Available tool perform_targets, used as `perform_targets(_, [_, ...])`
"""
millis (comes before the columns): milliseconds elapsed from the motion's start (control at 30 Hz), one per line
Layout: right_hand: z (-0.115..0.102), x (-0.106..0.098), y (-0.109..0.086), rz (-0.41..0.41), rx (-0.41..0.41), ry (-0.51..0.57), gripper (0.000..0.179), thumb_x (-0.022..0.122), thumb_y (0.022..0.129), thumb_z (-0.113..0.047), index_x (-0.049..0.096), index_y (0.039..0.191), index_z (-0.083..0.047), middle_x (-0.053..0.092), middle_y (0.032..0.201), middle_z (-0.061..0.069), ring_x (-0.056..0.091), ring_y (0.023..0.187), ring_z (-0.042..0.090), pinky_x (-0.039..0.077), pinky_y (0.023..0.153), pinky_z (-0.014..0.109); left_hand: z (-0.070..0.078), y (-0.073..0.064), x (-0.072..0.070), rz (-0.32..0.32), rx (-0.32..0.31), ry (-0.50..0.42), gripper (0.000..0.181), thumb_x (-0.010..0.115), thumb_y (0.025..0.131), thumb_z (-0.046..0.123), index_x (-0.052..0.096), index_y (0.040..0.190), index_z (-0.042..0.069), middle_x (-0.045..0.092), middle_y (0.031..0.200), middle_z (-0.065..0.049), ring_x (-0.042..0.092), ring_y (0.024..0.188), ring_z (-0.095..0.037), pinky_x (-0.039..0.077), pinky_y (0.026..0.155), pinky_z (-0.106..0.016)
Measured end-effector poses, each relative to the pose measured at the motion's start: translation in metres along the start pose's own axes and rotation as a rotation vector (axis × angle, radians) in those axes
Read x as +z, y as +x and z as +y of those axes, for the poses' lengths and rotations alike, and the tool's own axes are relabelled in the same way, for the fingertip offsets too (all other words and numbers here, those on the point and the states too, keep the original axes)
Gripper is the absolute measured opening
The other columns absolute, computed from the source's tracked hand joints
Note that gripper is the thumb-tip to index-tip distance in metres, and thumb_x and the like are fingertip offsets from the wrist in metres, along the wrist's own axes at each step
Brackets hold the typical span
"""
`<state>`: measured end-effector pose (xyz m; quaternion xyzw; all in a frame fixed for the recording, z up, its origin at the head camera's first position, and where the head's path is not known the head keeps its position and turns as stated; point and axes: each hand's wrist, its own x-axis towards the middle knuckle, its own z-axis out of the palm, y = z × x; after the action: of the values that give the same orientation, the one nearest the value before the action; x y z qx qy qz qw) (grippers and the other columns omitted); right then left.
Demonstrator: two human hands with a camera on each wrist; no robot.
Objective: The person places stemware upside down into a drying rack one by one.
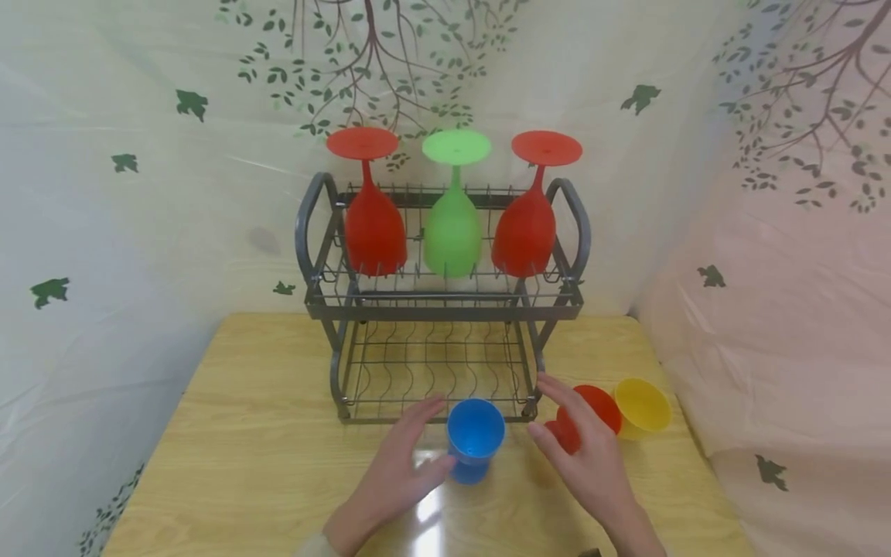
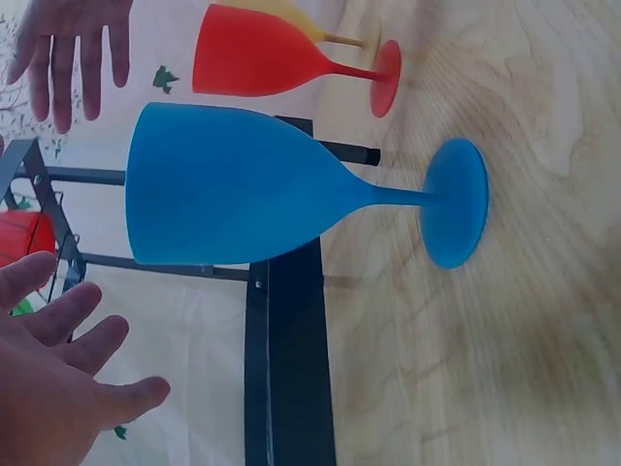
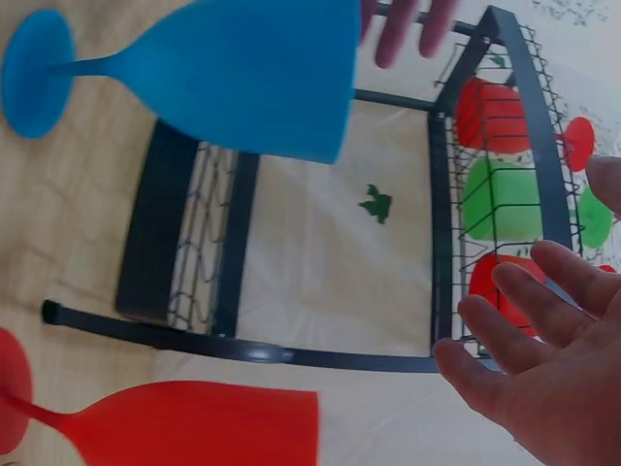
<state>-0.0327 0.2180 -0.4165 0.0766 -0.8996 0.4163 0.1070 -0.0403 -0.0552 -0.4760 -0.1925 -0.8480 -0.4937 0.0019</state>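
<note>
Three inverted goblets (image 1: 452,236) in the upper rack (image 1: 445,313), blue goblet (image 1: 476,430) in front.

The wooden table (image 1: 250,433) carries a rack (image 1: 445,312), blue goblet (image 1: 476,430), red goblet (image 1: 603,405) and yellow goblet (image 1: 643,407).

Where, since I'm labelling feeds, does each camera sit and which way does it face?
Head: on the person's head, facing forward and down at a blue plastic-looking goblet and a dark two-tier metal wire rack; left hand and right hand show.
Left wrist: on that wrist, facing the blue goblet, an upright red plastic-looking goblet beyond; both hands show.
Right wrist: on that wrist, facing the rack; right hand and part of the left hand show.
Both wrist views share these goblets and rack.
</note>
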Motion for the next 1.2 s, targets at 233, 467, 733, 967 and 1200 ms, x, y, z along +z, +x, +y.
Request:
perform_targets(233, [0.016, 0.005, -0.01, -0.027, -0.004, -0.038, 0.052, 0.076, 0.096, -0.031, 0.06, 0.143, -0.015, 0.058, 0.149, 0.002, 0.052, 0.137, 0.031, 0.047, 0.105, 0.063, 0.002, 0.019, 0.004, -0.053, 0.143, 0.169, 0.078, 0.072, 0.091, 0.044, 0.046, 0.154, 0.008, 0.036, 0.165, -0.012, 0.033, 0.15, -0.04, 0.026, 0.118, -0.067])
perform_targets(467, [0.026, 0.009, -0.018, -0.025, -0.034, -0.081, 0.052, 0.079, 0.093, -0.027, 0.062, 0.141, -0.019, 0.057, 0.149, -0.005, 0.053, 0.137, 0.022, 0.041, 0.111, 0.025, 0.002, 0.038, 0.008, -0.127, 0.23, 0.391, 0.094, 0.071, 0.088, 0.061, 0.038, 0.159, 0.009, 0.028, 0.168, -0.014, 0.028, 0.152, -0.039, 0.018, 0.12, -0.068])
perform_targets(733, [0.031, 0.01, -0.021, -0.042, -0.016, -0.061, 0.051, 0.077, 0.095, -0.03, 0.061, 0.142, -0.017, 0.057, 0.151, 0.001, 0.052, 0.138, 0.03, 0.047, 0.106, 0.062, 0.004, 0.052, 0.015, -0.251, 0.248, 0.635, 0.104, 0.065, 0.083, 0.079, 0.031, 0.163, 0.022, 0.018, 0.172, -0.009, 0.015, 0.157, -0.037, 0.015, 0.12, -0.067])
perform_targets(967, [0.03, 0.01, -0.02, -0.058, 0.008, -0.059, 0.052, 0.074, 0.097, -0.033, 0.059, 0.144, -0.017, 0.056, 0.151, 0.003, 0.052, 0.138, 0.032, 0.048, 0.104, 0.064, 0.006, 0.058, 0.016, -0.304, 0.329, 0.729, 0.099, 0.063, 0.084, 0.079, 0.036, 0.161, 0.024, 0.03, 0.168, -0.008, 0.029, 0.153, -0.034, 0.031, 0.119, -0.061])
perform_targets(1200, [0.032, 0.01, -0.021, -0.048, -0.001, -0.048, 0.052, 0.075, 0.096, -0.031, 0.059, 0.144, -0.017, 0.056, 0.152, 0.002, 0.052, 0.138, 0.031, 0.048, 0.105, 0.063, 0.007, 0.059, 0.015, -0.317, 0.39, 0.726, 0.087, 0.062, 0.089, 0.074, 0.041, 0.158, 0.025, 0.045, 0.158, -0.007, 0.046, 0.142, -0.029, 0.046, 0.11, -0.053])
